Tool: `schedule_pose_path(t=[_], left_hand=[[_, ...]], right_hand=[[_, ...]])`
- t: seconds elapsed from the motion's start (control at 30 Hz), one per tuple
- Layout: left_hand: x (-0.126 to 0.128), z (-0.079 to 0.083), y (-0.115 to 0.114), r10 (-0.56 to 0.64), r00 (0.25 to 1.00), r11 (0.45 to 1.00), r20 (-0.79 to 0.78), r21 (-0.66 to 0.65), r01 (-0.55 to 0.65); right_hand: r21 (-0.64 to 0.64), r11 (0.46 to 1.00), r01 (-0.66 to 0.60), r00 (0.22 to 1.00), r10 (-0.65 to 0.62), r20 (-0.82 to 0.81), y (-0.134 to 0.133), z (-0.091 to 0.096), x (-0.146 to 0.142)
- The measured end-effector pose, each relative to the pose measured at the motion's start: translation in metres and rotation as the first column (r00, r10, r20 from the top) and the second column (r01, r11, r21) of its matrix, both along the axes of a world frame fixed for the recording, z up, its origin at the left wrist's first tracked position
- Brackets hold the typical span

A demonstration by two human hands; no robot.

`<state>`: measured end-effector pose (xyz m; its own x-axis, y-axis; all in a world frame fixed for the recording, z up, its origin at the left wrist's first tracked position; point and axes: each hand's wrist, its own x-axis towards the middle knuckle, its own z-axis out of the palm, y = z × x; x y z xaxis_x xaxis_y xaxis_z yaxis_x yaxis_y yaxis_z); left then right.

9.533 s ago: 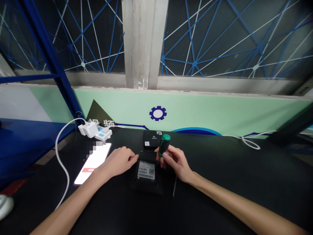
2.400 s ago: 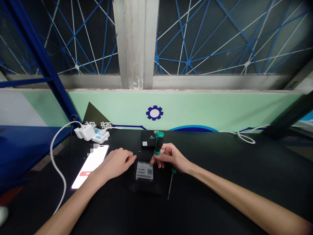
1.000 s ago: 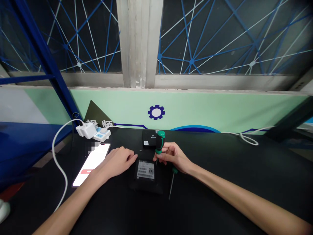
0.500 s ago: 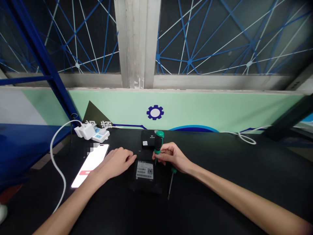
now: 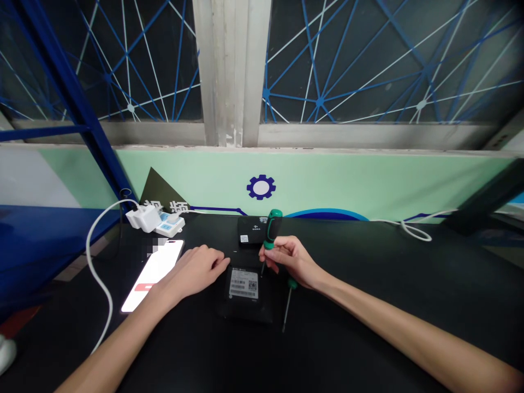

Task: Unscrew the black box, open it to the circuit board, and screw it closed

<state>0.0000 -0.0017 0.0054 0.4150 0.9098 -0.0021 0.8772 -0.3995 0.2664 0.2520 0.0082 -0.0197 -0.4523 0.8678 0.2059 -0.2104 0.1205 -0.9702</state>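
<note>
My right hand is shut on a green-and-black handled screwdriver, held upright with its thin shaft pointing down just above the upper right part of a flat black device. That device lies with a white barcode label facing up. My left hand rests open on the black table, its fingertips close to the device's upper left corner. A second black box lies behind the device. A second green-handled screwdriver lies on the table beside my right wrist.
A lit smartphone lies left of my left hand. Behind it stand a white power strip and a white charger, with a white cable curving down the left. A blue metal frame rises at the far left.
My right hand has lifted slightly, and the screwdriver handle now tilts further right. The left hand and the objects on the table have not moved.
</note>
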Motion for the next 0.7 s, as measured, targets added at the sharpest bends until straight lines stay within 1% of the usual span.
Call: schedule_pose_path(t=[0.3,0.43,0.7], left_hand=[[-0.0005,-0.0007,0.0003,-0.011,1.000,1.000,0.011,-0.003,0.011],[-0.0001,0.0005,0.0001,-0.010,1.000,1.000,0.001,-0.001,0.010],[-0.0008,-0.0009,0.0000,-0.006,1.000,1.000,-0.001,-0.005,0.006]], right_hand=[[-0.030,0.998,0.054,0.994,-0.057,-0.089,-0.0014,0.0012,-0.0027],[-0.056,0.997,0.051,0.990,-0.058,-0.132,-0.0004,0.0017,-0.0041],[0.002,0.995,0.101,0.980,-0.099,-0.174,-0.0023,-0.0002,-0.0048]])
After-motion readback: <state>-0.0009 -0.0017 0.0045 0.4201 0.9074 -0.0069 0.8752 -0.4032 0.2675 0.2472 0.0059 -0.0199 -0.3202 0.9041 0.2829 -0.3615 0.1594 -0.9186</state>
